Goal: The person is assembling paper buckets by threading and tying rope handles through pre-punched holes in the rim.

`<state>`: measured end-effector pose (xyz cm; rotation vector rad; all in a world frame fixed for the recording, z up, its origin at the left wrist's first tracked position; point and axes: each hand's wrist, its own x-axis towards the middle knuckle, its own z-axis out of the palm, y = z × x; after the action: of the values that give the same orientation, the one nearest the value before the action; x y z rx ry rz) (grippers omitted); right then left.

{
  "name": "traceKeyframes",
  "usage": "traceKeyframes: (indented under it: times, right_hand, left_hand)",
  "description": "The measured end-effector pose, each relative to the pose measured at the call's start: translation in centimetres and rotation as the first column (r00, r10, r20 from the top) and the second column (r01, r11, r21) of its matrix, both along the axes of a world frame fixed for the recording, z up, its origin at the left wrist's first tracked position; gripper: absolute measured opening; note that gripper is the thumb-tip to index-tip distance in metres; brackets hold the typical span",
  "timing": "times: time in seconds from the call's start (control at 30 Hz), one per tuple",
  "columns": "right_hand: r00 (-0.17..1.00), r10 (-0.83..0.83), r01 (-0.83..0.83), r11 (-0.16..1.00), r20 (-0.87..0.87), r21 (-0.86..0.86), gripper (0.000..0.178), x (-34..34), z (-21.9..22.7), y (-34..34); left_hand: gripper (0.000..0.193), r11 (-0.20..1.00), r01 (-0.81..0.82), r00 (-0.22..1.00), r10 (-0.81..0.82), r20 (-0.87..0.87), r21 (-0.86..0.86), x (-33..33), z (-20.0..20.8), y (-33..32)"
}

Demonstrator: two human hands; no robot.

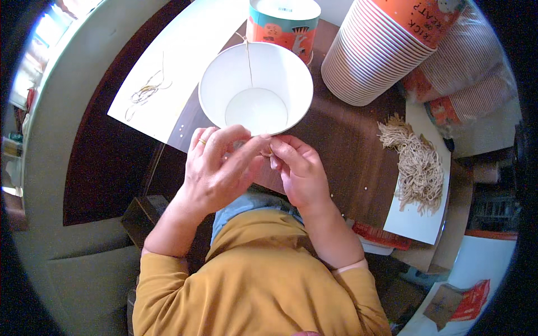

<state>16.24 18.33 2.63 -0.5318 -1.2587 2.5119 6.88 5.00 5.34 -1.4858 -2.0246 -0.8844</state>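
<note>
A white paper cup [256, 89] lies with its open mouth toward me at the near edge of the dark wooden table [347, 140]. A thin tan string [248, 59] runs across its inside from the far rim. My left hand [218, 168] and my right hand [297, 168] meet at the cup's near rim, fingertips pinched together on the cup's edge and the string end there. A ring shows on my left hand. What lies between the fingertips is hidden.
A tall stack of orange printed cups [381, 45] lies at the back right, with one more printed cup [283, 25] behind the white one. A pile of tan strings [414, 165] rests on a white sheet at right. Loose strings [147, 92] lie on white paper at left.
</note>
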Motion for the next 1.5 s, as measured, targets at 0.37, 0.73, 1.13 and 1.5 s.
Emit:
traceKeyframes:
  times: [0.37,0.73,1.13,1.5]
  right_hand:
    - [0.998,0.055,-0.054,0.998,0.029,-0.007,0.022,0.5,0.3,0.7]
    - [0.996,0.085,-0.085,0.995,0.006,-0.049,0.022,0.6,0.2,0.9]
    - [0.998,-0.007,0.005,0.999,0.056,0.032,0.028,0.4,0.5,0.9]
    - [0.997,0.000,-0.009,0.995,0.081,0.101,0.027,0.4,0.0,2.0]
  left_hand:
    - [0.037,0.972,0.183,0.919,-0.223,-0.326,-0.149,-2.4,2.3,0.1]
    - [0.028,0.961,0.246,0.910,-0.274,-0.311,-0.129,-2.2,2.3,0.4]
    - [0.019,0.972,0.191,0.913,-0.226,-0.338,-0.134,-2.6,2.8,0.2]
    - [0.019,0.975,0.163,0.910,-0.208,-0.360,-0.151,-2.9,2.3,0.2]
